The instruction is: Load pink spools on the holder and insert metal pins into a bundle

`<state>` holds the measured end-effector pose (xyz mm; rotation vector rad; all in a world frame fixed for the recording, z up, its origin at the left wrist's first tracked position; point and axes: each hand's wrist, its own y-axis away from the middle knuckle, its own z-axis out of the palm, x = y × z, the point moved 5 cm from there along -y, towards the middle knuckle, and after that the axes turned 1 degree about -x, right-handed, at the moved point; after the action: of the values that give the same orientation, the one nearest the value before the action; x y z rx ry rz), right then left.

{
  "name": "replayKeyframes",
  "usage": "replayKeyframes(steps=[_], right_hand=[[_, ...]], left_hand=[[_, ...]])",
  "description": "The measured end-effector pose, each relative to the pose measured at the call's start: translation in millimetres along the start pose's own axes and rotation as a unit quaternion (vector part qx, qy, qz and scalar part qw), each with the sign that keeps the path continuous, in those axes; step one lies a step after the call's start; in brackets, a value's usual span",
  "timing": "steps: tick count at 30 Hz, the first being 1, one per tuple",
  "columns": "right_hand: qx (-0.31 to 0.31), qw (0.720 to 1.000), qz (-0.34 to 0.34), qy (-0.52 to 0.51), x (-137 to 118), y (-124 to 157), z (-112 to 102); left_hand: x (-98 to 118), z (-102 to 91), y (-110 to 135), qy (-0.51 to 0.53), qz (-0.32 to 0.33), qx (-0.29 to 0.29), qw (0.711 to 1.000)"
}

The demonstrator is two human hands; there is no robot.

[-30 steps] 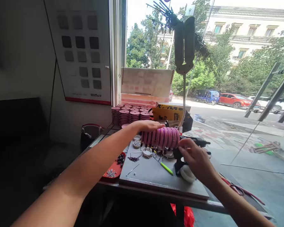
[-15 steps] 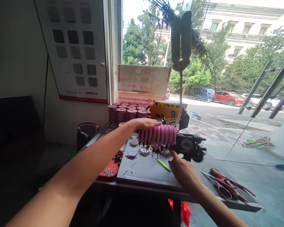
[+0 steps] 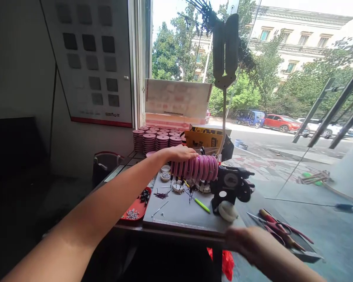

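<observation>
A row of pink ring-shaped spools (image 3: 207,167) sits side by side on a black hand-crank-like machine (image 3: 231,182). My left hand (image 3: 184,153) lies on top of the row with its fingers stretched out flat. Thin dark strands with small black pieces hang under the spools. My right hand (image 3: 244,241), smeared by motion, is apart from the machine at the table's front edge; its fingers cannot be made out. A lime-green pen-like tool (image 3: 202,205) lies on the grey board (image 3: 176,219) below the spools.
Stacks of pink spools (image 3: 149,143) stand behind, by a yellow box (image 3: 202,141). A red tray (image 3: 141,211) holds small metal and black parts. Small bowls, including a bead-filled bowl (image 3: 165,176), are on the board. Scissors (image 3: 272,225) lie at the right.
My right hand has moved from beside the machine down and toward me, uncovering the machine's base and a whitish round thing there. My left hand stays on the spools.
</observation>
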<state>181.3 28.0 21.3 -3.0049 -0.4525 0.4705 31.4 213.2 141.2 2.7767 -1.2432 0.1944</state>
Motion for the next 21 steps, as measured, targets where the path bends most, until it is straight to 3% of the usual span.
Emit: replayKeyframes(steps=[2, 4, 6, 13, 21], right_hand=[[0.15, 0.988, 0.023, -0.029, -1, -20, -32], [0.301, 0.953, 0.034, -0.025, -4, -39, -58], [0.353, 0.935, 0.04, -0.013, -8, -58, -66], [0.371, 0.925, 0.077, 0.033, -21, -74, -60], [0.286, 0.955, 0.056, 0.059, -21, -88, -85]], left_hand=[[0, 0.7, 0, -0.01, -0.002, -0.004, 1.0], [1, 0.4, 1, -0.019, -0.008, -0.005, 1.0], [3, -0.5, 3, -0.026, -0.014, -0.005, 1.0], [4, -1.0, 4, -0.031, -0.024, 0.001, 0.999], [3, -0.5, 7, -0.035, -0.031, 0.005, 0.999]])
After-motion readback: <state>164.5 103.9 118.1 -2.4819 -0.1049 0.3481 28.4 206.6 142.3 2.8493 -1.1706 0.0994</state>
